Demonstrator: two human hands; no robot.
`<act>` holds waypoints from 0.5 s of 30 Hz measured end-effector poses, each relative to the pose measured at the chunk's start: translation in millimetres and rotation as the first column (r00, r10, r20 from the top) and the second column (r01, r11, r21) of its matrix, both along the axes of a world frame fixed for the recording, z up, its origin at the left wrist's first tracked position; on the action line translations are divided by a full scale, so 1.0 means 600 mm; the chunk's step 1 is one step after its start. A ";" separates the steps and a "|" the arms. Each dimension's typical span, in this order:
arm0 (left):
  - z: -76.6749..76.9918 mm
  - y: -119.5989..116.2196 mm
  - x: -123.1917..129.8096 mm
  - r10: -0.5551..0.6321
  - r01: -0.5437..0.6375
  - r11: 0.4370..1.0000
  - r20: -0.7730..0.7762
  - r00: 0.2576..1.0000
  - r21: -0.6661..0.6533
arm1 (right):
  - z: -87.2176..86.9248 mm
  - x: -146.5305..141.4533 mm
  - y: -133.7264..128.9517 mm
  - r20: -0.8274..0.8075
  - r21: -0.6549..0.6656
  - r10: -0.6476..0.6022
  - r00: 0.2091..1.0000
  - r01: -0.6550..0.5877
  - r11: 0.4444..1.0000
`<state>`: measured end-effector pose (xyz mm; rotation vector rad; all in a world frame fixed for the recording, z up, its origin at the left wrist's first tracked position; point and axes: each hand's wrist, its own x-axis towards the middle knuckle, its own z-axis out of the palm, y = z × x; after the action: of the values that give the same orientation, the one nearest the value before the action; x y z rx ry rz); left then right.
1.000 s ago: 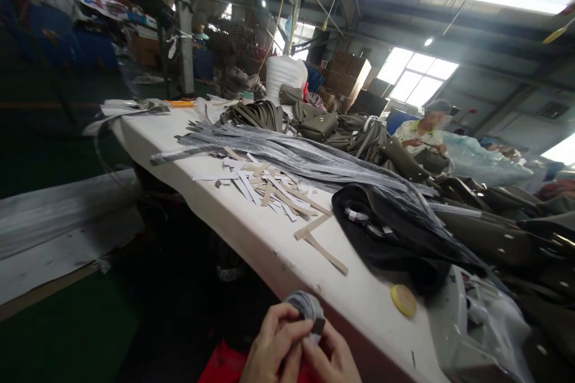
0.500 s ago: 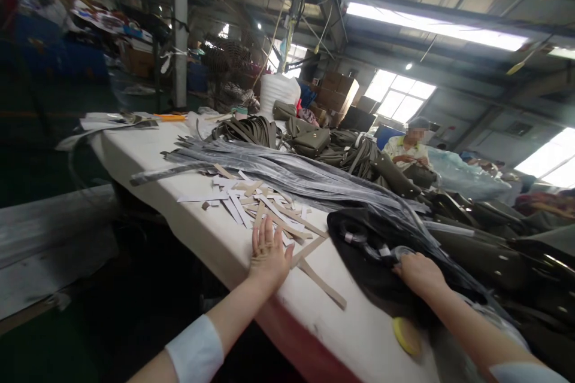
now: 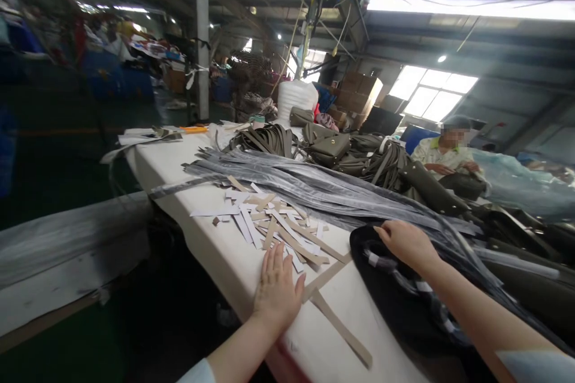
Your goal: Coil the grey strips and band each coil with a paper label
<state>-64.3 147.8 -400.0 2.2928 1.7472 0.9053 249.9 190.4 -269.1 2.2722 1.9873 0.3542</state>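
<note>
My left hand (image 3: 279, 287) lies flat at the near edge of the white table (image 3: 215, 251), fingers stretched out beside a loose heap of white and tan strips (image 3: 269, 221). My right hand (image 3: 411, 245) has its fingers pinched together at the upper edge of a black piece (image 3: 372, 278), which bears coiled clear bundles with white bands (image 3: 424, 286). Long grey plastic-covered strips (image 3: 305, 176) run behind both hands. A single tan strip (image 3: 344, 329) lies to the right of my left hand.
Dark olive bags (image 3: 330, 148) and straps pile up along the table's far side. Behind them sits a person (image 3: 444, 152) handling a dark item. A white foam roll (image 3: 294, 102) stands at the back, and a metal post (image 3: 202, 42) rises beyond the far left.
The view has shifted left. My right hand has moved from the coiled bundles to the black piece's upper edge. The yellow round thing near the front edge is out of sight.
</note>
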 end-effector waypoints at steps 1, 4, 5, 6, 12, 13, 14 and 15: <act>-0.001 0.001 -0.001 -0.002 0.002 1.000 0.008 1.000 -0.009 | -0.005 -0.007 0.029 0.014 0.028 0.008 1.000 -0.008 1.000; -0.005 0.001 -0.003 -0.010 0.012 0.998 0.017 1.000 -0.063 | -0.033 -0.007 0.109 0.008 0.049 0.004 1.000 -0.005 0.999; -0.006 0.002 -0.003 -0.012 0.013 0.996 0.017 1.000 -0.085 | -0.043 -0.003 0.130 0.002 0.050 -0.003 1.000 0.003 0.999; -0.007 0.002 -0.003 -0.012 0.014 0.994 0.018 1.000 -0.107 | -0.053 0.003 0.148 -0.003 0.048 -0.012 1.000 0.012 0.999; -0.003 0.003 -0.005 -0.008 0.014 0.983 0.033 0.999 -0.182 | -0.094 0.024 0.174 0.031 0.007 0.003 1.000 -0.003 1.000; 0.000 0.003 -0.005 -0.012 0.018 0.982 0.032 0.999 -0.187 | -0.096 0.024 0.168 0.045 0.009 0.011 0.999 -0.011 1.000; 0.002 0.003 -0.006 -0.017 0.022 0.982 0.029 0.999 -0.190 | -0.096 0.023 0.160 0.059 0.015 0.016 0.998 -0.017 1.000; 0.003 0.003 -0.006 -0.020 0.025 0.981 0.028 0.999 -0.190 | -0.094 0.021 0.152 0.073 0.025 0.019 0.997 -0.021 0.999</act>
<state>-67.9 149.8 -398.2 2.1652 1.7126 0.7258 262.4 281.8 -325.3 2.2222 1.9825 0.4605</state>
